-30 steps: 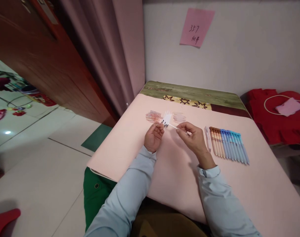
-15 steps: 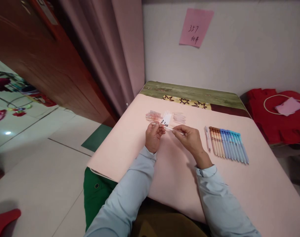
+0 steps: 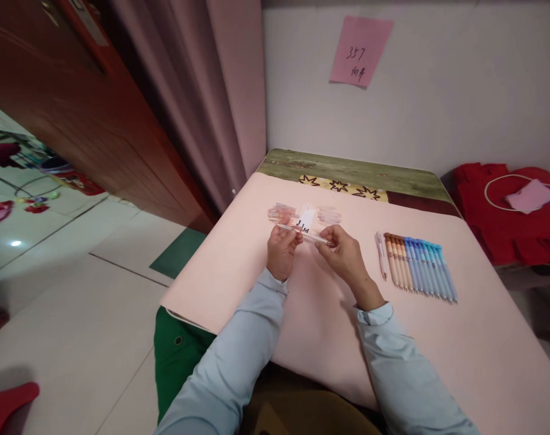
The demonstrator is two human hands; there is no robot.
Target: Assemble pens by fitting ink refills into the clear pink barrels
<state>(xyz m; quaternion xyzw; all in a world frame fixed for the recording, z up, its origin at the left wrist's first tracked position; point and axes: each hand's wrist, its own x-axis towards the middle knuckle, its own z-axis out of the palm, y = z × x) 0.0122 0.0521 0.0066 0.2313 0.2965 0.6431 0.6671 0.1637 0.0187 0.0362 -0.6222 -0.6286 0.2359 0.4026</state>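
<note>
Pen (image 3: 307, 235) lies crosswise, left hand (image 3: 281, 249) and right hand (image 3: 346, 257) pinching its ends.

A pink note (image 3: 360, 51) with handwriting is fixed on the white wall (image 3: 438, 109); a pink curtain (image 3: 211, 90) is hung left of it, beside a dark red wooden door (image 3: 75, 121); the table (image 3: 347, 169) is covered by a pale pink mat (image 3: 438, 350), and a yellow band (image 3: 342, 186) with star shapes is seen at its far edge; a row of orange and blue pens (image 3: 419, 266) is laid side by side on the mat; a red bag (image 3: 496, 223) is placed right of the table, and a pink paper (image 3: 530, 196) is laid on it.
</note>
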